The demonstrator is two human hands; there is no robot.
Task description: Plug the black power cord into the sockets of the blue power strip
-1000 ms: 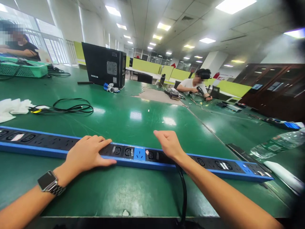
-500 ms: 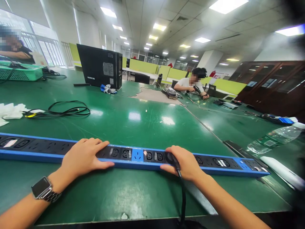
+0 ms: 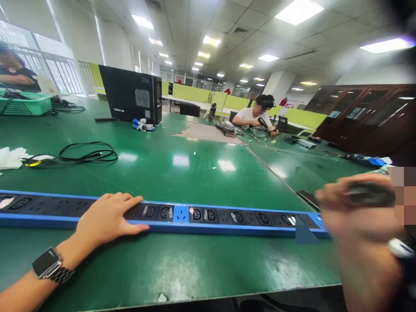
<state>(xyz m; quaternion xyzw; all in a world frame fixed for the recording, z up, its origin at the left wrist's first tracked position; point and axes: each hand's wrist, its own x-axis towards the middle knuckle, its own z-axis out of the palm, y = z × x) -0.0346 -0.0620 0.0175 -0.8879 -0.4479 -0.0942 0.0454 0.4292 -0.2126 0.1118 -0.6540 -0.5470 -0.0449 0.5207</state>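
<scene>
A long blue-edged power strip [image 3: 214, 216] with black and blue sockets lies across the front of the green table. My left hand [image 3: 102, 219], wearing a watch [image 3: 47, 262], straddles the strip left of its middle, thumb at the front edge and fingers over the back; it holds the strip. At the far right my right hand [image 3: 354, 225] is raised close to the camera, smeared by motion and curled round a dark thing [image 3: 370, 193] too blurred to name. It covers the right end of the strip.
A coiled black cable [image 3: 89, 152] and white wrapping [image 3: 13, 158] lie at left. Behind stand a black computer case [image 3: 131, 95] and a green basket [image 3: 26, 104]. A person [image 3: 250, 115] works across the table; another [image 3: 14, 71] sits far left. The table's front edge [image 3: 195, 299] is near.
My right hand has left the strip, where it held a black plug with its cord, and moved right and up. That plug is gone from the strip. My left hand still holds on.
</scene>
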